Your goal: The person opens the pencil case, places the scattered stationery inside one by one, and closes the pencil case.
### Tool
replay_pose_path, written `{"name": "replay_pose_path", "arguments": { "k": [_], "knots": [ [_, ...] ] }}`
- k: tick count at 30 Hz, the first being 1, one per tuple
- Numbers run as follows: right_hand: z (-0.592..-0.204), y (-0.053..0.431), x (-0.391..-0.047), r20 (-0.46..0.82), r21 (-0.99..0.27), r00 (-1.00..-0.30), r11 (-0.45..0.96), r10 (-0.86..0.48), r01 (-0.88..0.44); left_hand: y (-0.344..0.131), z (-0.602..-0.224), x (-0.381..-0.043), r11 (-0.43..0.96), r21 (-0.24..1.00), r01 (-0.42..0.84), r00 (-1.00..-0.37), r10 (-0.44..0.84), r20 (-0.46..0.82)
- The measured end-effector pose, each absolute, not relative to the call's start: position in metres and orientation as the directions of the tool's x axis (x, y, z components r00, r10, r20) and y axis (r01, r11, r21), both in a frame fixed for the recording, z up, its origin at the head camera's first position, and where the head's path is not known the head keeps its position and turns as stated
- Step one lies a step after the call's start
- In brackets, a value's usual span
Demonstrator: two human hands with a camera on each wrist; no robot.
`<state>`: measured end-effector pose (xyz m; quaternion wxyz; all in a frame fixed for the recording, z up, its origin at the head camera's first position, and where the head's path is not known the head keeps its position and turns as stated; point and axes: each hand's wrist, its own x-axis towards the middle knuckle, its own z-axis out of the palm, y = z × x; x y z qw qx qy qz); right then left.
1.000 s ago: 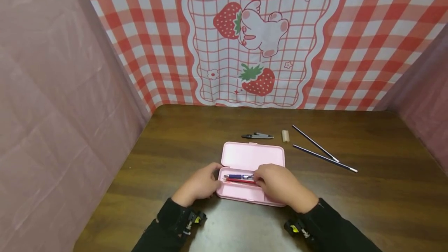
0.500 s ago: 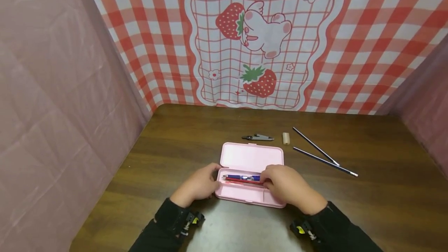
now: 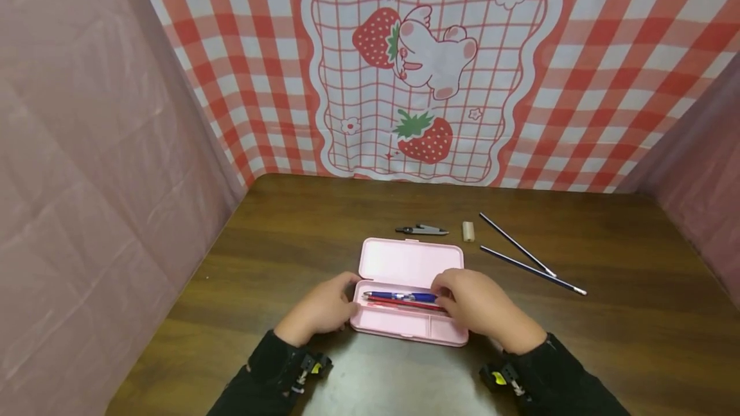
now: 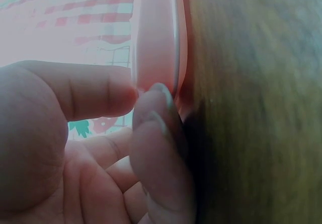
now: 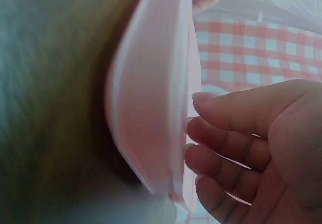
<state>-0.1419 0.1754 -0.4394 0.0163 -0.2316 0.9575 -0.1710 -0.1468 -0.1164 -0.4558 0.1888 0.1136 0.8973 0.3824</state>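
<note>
A pink pencil case (image 3: 399, 324) lies on the table with its lid (image 3: 412, 260) folded back. In its long back compartment lie a blue pen (image 3: 399, 296) and a red pencil or pen (image 3: 399, 304) side by side; their right ends reach the right hand's fingertips. The left hand (image 3: 320, 309) grips the case's left end, thumb on the rim and fingers against the side, as the left wrist view shows. Over the right end is the right hand (image 3: 482, 305), fingers loosely bent. In the right wrist view a gap separates thumb and fingers, with nothing visible between.
Behind the case lie a grey compass (image 3: 422, 230) and a beige eraser (image 3: 468, 232). Two dark pencils, an upper pencil (image 3: 516, 244) and a lower pencil (image 3: 532, 269), meet at the right. A checked strawberry cloth (image 3: 428, 69) hangs at the table's back edge.
The right hand has slid rightward along the blue pen and red stick, baring more of both. The left hand keeps its grip on the case. The head view has shifted slightly.
</note>
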Motion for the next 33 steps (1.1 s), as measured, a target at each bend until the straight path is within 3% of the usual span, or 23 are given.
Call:
{"name": "replay_pose_path", "arguments": {
  "k": [15, 33],
  "knots": [
    [-0.407, 0.234, -0.150, 0.138, -0.398, -0.940, 0.852, -0.311, -0.341, -0.116, -0.456, -0.146, 0.694, 0.719, 0.035, -0.897, 0.339, -0.284],
    [-0.408, 0.310, -0.168, 0.048, -0.408, -0.984, 0.896, -0.169, -0.174, -0.116, -0.458, -0.147, 0.684, 0.728, 0.046, -0.900, 0.345, -0.267]
  ]
}}
